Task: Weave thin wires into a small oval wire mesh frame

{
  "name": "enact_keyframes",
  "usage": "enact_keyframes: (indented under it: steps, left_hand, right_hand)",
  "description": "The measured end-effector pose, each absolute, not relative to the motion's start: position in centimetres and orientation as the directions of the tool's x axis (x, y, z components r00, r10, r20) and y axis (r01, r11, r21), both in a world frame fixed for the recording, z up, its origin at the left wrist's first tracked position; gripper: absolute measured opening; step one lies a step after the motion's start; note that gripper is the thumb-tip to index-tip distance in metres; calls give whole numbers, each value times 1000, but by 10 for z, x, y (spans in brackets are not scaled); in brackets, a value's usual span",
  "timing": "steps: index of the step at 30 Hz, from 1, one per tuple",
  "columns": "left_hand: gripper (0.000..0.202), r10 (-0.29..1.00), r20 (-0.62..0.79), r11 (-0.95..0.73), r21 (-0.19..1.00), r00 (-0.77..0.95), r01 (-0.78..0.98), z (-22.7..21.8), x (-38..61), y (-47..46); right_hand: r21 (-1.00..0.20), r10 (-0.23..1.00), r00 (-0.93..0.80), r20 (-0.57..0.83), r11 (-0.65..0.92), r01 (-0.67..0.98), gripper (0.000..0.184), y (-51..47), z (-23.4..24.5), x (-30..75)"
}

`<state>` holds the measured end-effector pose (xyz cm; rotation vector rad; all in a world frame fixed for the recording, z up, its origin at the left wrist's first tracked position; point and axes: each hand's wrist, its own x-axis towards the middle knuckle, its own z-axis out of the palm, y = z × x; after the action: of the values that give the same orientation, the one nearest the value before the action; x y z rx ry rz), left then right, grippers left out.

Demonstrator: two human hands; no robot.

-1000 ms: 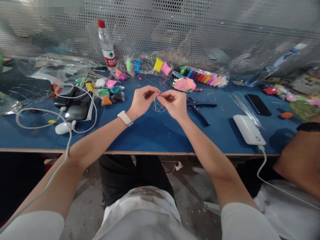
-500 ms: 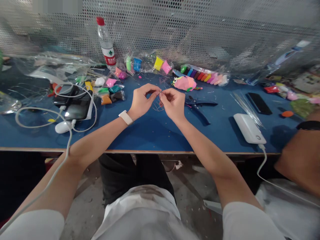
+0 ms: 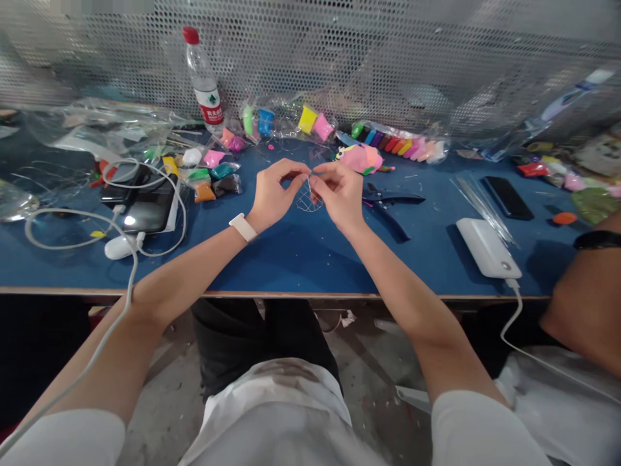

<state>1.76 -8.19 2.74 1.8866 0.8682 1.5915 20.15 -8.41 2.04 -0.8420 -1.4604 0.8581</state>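
Observation:
Between my hands hangs a small lattice of thin bent wire [image 3: 309,200], just above the blue table. My left hand [image 3: 277,194] pinches its upper part between thumb and forefinger. Close against it, my right hand [image 3: 340,195] also has thumb and forefinger closed on the wire. My fingers partly hide the wire's top. Right of my right hand lie dark blue-handled pliers [image 3: 392,202]. Behind them rests a pink clay figure [image 3: 359,158] with an eye and green bits.
A water bottle [image 3: 206,90] stands at the back left. Clay packets [image 3: 308,121] line the mesh wall. To the left are cabled devices [image 3: 148,210]; to the right, a white power bank [image 3: 488,249], a phone [image 3: 508,197] and loose wires [image 3: 485,207]. Another person's arm [image 3: 587,304] is at far right.
My right forefinger has straightened somewhat and moved up over the wire. More of the wire lattice shows below my fingers. The view has shifted slightly.

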Motion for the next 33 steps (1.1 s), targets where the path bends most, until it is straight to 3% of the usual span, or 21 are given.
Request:
enact_keyframes:
  steps: [8,21,26,33]
  left_hand:
    - [7,753,652,-657,739,88,147,27,21,-87]
    - [16,638,762,-743,572,111,348,28,22,-90]
    - [18,588,797,-760,488,135,429,27,21,-90]
    - [21,538,824,-785,412,179,463,27,18,-88]
  right_hand:
    - [-674,728,-72,681,663,326,28,-97,36,212]
    - [-352,607,-257,752,699,622,19,-93,27,213]
    - [-380,629,-273,728,702,603,17,-96,28,210]
    - [-551,720,-224,657,661,510,17,-97,33,207]
